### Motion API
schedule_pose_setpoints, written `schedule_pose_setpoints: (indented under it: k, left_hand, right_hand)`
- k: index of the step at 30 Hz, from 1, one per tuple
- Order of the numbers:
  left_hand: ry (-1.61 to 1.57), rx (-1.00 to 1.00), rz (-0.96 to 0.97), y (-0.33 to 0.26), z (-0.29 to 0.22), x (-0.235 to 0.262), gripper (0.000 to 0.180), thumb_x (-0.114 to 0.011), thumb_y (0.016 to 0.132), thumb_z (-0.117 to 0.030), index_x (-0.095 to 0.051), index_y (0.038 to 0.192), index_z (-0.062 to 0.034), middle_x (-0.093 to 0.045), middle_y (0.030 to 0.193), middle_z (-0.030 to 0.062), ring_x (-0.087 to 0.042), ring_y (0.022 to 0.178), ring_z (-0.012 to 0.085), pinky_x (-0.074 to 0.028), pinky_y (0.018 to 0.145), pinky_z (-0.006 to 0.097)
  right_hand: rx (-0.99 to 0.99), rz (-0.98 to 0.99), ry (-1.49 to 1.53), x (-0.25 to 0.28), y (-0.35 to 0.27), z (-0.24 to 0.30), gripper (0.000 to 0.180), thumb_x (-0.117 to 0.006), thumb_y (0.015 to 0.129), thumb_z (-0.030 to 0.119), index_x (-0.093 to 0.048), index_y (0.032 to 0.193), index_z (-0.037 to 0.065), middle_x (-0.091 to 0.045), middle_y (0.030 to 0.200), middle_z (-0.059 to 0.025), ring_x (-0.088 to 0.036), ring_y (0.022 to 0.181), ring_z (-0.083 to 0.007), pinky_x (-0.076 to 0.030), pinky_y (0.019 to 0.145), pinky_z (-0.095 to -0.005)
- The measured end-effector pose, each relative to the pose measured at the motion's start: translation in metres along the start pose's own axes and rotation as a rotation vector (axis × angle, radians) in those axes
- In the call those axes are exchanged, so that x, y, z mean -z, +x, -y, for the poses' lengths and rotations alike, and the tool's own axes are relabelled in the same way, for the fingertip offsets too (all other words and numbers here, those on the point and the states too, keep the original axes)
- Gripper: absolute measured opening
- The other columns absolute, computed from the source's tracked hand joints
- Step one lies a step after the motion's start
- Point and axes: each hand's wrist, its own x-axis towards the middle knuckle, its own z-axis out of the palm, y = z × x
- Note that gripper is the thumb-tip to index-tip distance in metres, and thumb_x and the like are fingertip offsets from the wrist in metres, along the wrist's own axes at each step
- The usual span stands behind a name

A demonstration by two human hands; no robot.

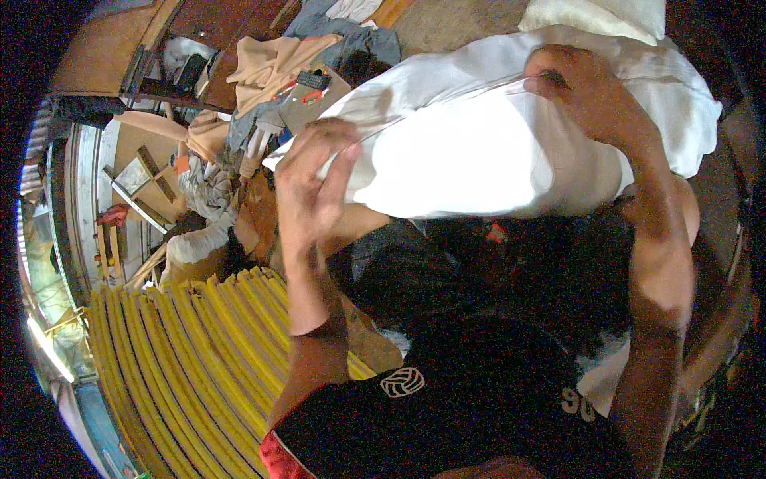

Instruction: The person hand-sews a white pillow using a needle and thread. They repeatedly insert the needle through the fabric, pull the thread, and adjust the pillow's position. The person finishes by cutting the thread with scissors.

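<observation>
Black shirt (479, 399) seen nearest; white cloth (479, 152) is gripped at its edge by L hand (315, 180) & R hand (586, 88), both clenched.

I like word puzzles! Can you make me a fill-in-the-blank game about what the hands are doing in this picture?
Both hands grip a big ____ cloth.
The right hand pinches the cloth along its ____ edge.
Below the left hand lie ribbed sheets coloured ____.

Missing words: white; top; yellow

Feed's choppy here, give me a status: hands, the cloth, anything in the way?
Left hand pinching the white cloth at its near edge. Right hand gripping the far edge. Cloth stretched between them. Nothing between the hands.
</observation>
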Motion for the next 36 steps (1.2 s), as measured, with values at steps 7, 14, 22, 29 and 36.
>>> schedule_pose_setpoints:
  k: [7, 14, 22, 29, 36]
  left_hand:
    - [0.145, 0.182, -0.138, -0.055, 0.023, 0.068, 0.009, -0.061, 0.093, -0.004, -0.068, 0.095, 0.002, -0.071, 0.105, 0.013, -0.066, 0.098, 0.0257, -0.049, 0.09, 0.035]
    - [-0.362, 0.23, -0.672, -0.133, 0.119, 0.21, 0.007, -0.061, 0.096, -0.009, -0.064, 0.095, -0.0031, -0.07, 0.103, 0.0171, -0.068, 0.094, 0.0295, -0.056, 0.087, 0.041]
    - [-0.437, 0.709, -0.96, -0.295, 0.234, 0.393, 0.028, -0.063, 0.093, -0.021, -0.061, 0.115, -0.0027, -0.068, 0.108, 0.0166, -0.066, 0.091, 0.0287, -0.054, 0.081, 0.039]
    - [1.303, 1.168, -1.159, -0.341, 0.219, 0.375, 0.029, -0.067, 0.087, -0.025, -0.067, 0.088, 0.004, -0.069, 0.079, 0.0123, -0.068, 0.072, 0.0256, -0.054, 0.06, 0.043]
    - [-0.113, 0.746, -0.746, -0.236, 0.175, 0.211, 0.011, -0.055, 0.095, -0.012, -0.057, 0.1, -0.0015, -0.065, 0.089, 0.008, -0.062, 0.079, 0.0167, -0.052, 0.068, 0.032]
  right_hand:
    - [-0.05, -0.102, -0.076, -0.013, -0.005, -0.028, 0.025, -0.063, 0.094, 0.029, -0.064, 0.1, 0.005, -0.066, 0.092, -0.0129, -0.063, 0.095, -0.0332, -0.048, 0.086, -0.0448]
    - [-0.072, 0.039, 0.035, 0.009, -0.015, -0.029, 0.044, -0.072, 0.088, 0.035, -0.064, 0.12, 0.007, -0.065, 0.12, -0.0118, -0.058, 0.119, -0.0273, -0.042, 0.105, -0.0389]
    - [-0.098, -0.073, -0.053, -0.006, -0.012, -0.022, 0.058, -0.077, 0.079, 0.022, -0.057, 0.132, 0.011, -0.055, 0.138, -0.0123, -0.046, 0.132, -0.0321, -0.034, 0.115, -0.0408]
    - [-0.154, -0.127, -0.166, -0.005, -0.018, -0.032, 0.055, -0.075, 0.08, 0.024, -0.057, 0.131, 0.011, -0.054, 0.139, -0.0127, -0.046, 0.132, -0.034, -0.032, 0.115, -0.0432]
    - [-0.135, -0.08, -0.177, -0.009, -0.006, -0.011, 0.051, -0.074, 0.081, 0.025, -0.059, 0.128, 0.009, -0.057, 0.135, -0.0139, -0.049, 0.129, -0.0352, -0.035, 0.113, -0.0438]
